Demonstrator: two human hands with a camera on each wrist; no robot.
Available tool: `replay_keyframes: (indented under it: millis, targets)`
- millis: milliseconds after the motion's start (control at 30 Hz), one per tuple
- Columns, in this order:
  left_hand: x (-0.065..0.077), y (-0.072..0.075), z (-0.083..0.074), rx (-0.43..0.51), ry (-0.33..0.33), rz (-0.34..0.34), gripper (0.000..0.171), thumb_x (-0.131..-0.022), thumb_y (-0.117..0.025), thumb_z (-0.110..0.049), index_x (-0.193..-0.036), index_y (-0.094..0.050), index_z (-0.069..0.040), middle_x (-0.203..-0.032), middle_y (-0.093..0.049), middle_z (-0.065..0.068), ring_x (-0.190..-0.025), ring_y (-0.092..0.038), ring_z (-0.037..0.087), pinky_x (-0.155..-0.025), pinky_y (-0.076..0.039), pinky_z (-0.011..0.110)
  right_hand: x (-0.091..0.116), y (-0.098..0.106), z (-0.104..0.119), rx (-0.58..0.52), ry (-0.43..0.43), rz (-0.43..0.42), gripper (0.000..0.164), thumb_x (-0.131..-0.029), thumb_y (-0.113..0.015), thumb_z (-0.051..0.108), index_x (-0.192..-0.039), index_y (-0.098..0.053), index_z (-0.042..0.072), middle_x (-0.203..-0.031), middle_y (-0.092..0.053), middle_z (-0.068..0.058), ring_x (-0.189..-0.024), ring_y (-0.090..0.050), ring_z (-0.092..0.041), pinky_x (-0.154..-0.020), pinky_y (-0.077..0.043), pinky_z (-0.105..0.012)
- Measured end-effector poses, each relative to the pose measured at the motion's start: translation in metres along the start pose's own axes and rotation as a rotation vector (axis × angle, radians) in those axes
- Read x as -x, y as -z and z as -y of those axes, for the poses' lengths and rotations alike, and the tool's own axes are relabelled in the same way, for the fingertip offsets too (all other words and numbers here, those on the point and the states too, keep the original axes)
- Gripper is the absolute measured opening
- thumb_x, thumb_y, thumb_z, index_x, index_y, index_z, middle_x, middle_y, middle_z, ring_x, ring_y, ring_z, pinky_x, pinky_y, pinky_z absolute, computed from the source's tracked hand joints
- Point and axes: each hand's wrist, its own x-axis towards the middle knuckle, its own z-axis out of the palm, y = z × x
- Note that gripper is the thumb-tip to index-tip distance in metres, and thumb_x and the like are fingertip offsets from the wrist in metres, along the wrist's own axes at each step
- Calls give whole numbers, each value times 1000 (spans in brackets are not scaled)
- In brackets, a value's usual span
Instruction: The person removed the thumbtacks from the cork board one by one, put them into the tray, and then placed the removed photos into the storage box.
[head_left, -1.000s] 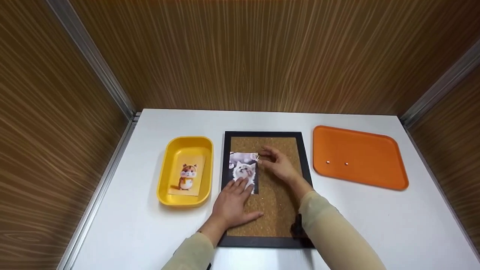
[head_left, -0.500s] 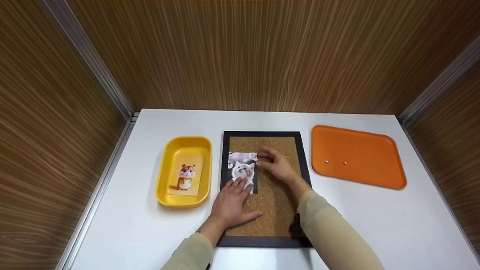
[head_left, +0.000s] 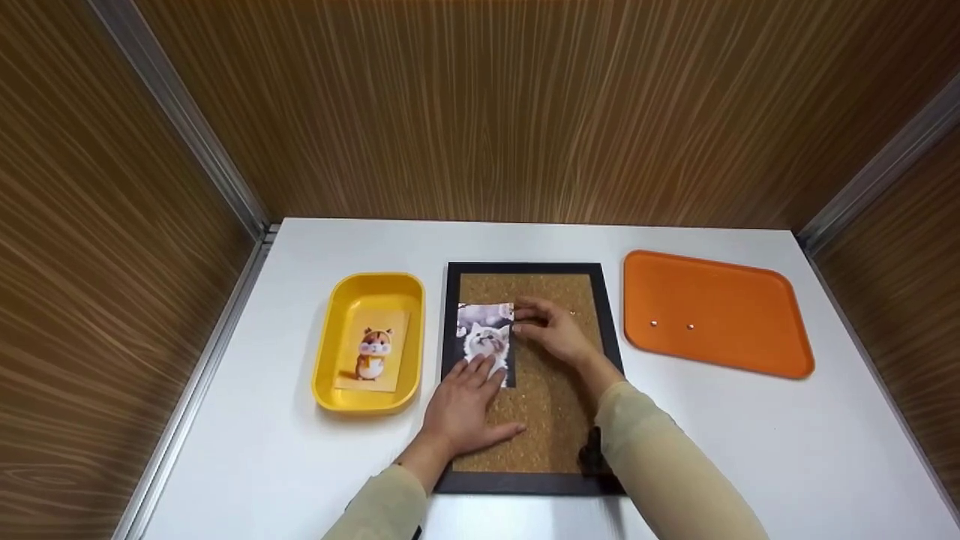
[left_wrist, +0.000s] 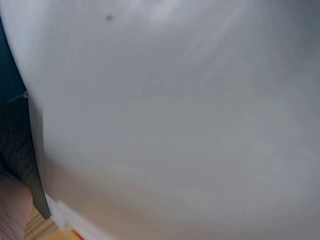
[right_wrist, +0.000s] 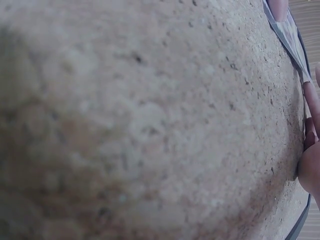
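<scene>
A kitten photo (head_left: 484, 330) lies on the left part of a black-framed cork board (head_left: 551, 420). My left hand (head_left: 459, 411) lies flat, its fingertips over the lower part of the photo and its thumb stretched across the cork. At the photo's upper right edge is my right hand (head_left: 556, 335), fingertips and thumb touching that side with a gap between them. In the right wrist view the photo's corner (right_wrist: 295, 42) meets a fingertip of that hand. The left wrist view shows mostly white tabletop (left_wrist: 165, 120).
Left of the board stands a yellow tray (head_left: 324, 360) with a hamster picture (head_left: 373, 349) in it. To the right an orange tray (head_left: 735, 315) bears two small silver pins, one pin (head_left: 653, 323) left of the other. Wood-grain panels (head_left: 480, 112) enclose the white table.
The right fingers have shifted very slightly at the photo's edge. The left hand and the photo hold their places on the board.
</scene>
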Motion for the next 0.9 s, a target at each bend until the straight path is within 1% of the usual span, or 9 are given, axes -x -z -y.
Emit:
replay_keyframes:
  millis: [267,467,600,733,900]
  targets:
    - [1,-1,1,-12,-6,-6,98,-91,-45,-88,-156,-56,-15,-165,-46,8,-154,-39,26,-128,-27,44,3,0,6,104,-18,0,40,-98,-74,5,-137,-69,0,-134,-70,-17,-125,-64,-32,-101,-51,-30]
    - [0,0,0,2,3,20,99,-91,-44,-88,-157,-55,-15,-166,-44,8,-155,-37,26,-128,-26,44,4,1,4,141,-3,18,38,-98,-74,3,-136,-68,-4,-134,-70,-20,-125,-65,-35,-105,-52,-38]
    - [-1,1,-1,10,7,35,99,-91,-42,-89,-157,-54,-16,-167,-42,8,-156,-36,26,-129,-25,44,4,2,3,177,12,19,39,-98,-74,3,-136,-68,-4,-135,-69,-19,-127,-63,-34,-111,-49,-44]
    - [-1,2,-2,12,9,46,99,-91,-40,-89,-158,-53,-16,-168,-40,7,-157,-34,25,-129,-24,44,5,1,5,165,4,20,39,-99,-73,2,-137,-68,-3,-137,-69,-18,-127,-63,-34,-112,-48,-48]
    - [1,1,-1,5,19,50,101,-91,-40,-90,-159,-52,-17,-168,-40,7,-157,-33,25,-129,-23,44,6,-3,8,134,15,16,39,-99,-71,1,-138,-67,-3,-134,-70,-19,-126,-64,-36,-110,-50,-48]
